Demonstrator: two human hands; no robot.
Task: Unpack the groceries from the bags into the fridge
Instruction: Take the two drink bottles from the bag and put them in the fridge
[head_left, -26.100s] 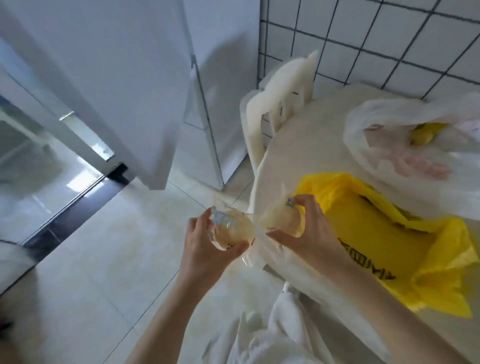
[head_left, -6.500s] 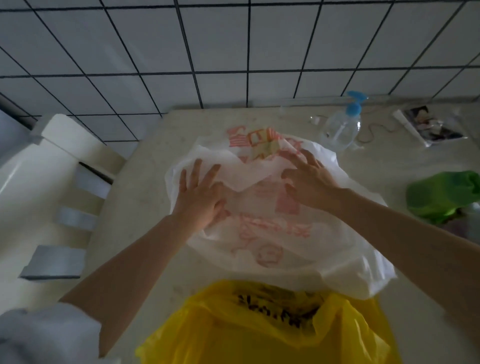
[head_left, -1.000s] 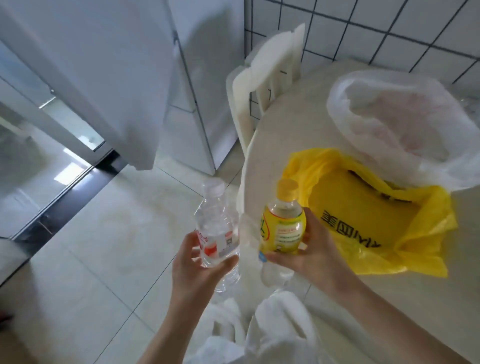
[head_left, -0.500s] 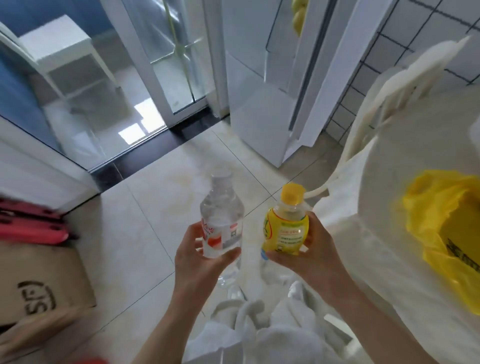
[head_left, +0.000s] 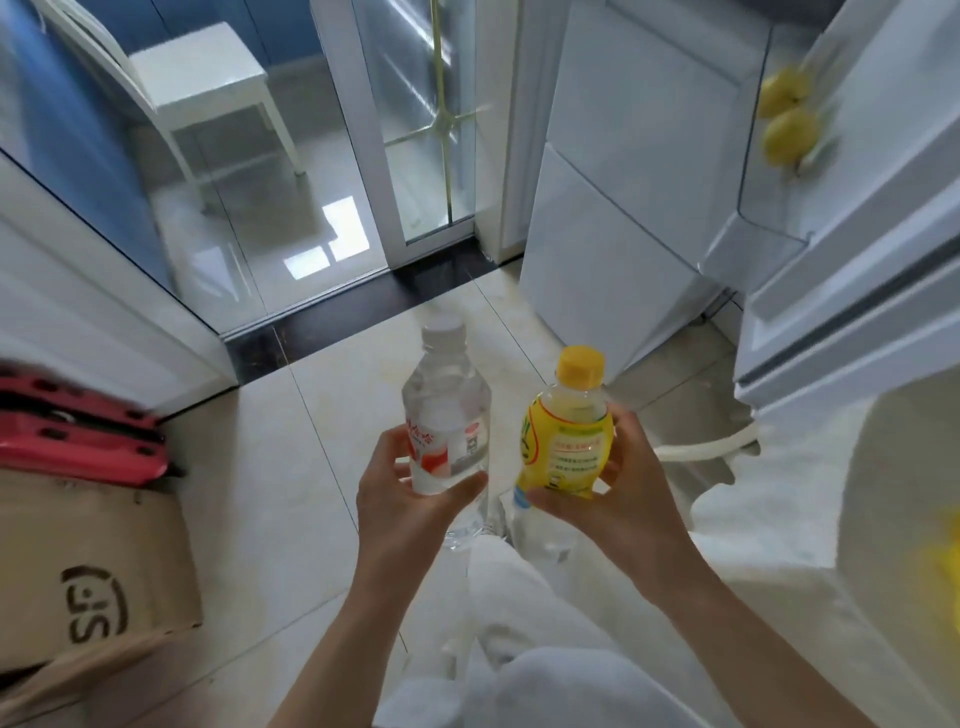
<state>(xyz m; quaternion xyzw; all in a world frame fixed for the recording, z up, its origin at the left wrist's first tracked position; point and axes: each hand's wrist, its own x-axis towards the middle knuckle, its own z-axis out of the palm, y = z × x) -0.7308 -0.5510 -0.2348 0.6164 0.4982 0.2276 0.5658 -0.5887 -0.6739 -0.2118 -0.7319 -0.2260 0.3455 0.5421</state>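
My left hand (head_left: 405, 499) grips a clear water bottle (head_left: 447, 410) with a white cap and a red and white label, held upright. Beside it, my right hand (head_left: 618, 488) holds a small yellow drink bottle (head_left: 569, 434) with a yellow cap, also upright. The white fridge (head_left: 618, 208) stands ahead at the upper right. Its open door (head_left: 852, 218) swings out on the right, and two yellow fruits (head_left: 787, 111) sit in a door shelf. A sliver of the yellow bag (head_left: 943, 577) shows at the right edge on the table.
A cardboard box (head_left: 88, 582) and a red folded item (head_left: 72, 431) lie on the floor at the left. Glass sliding doors (head_left: 415, 119) stand ahead, with a white chair (head_left: 197, 78) behind the glass. The round table (head_left: 893, 493) and a white chair (head_left: 701, 449) are at the right.
I have turned left from the table toward the fridge with both bottles still in my hands. The bags have slid out of view to the right and the open fridge door has come into view.
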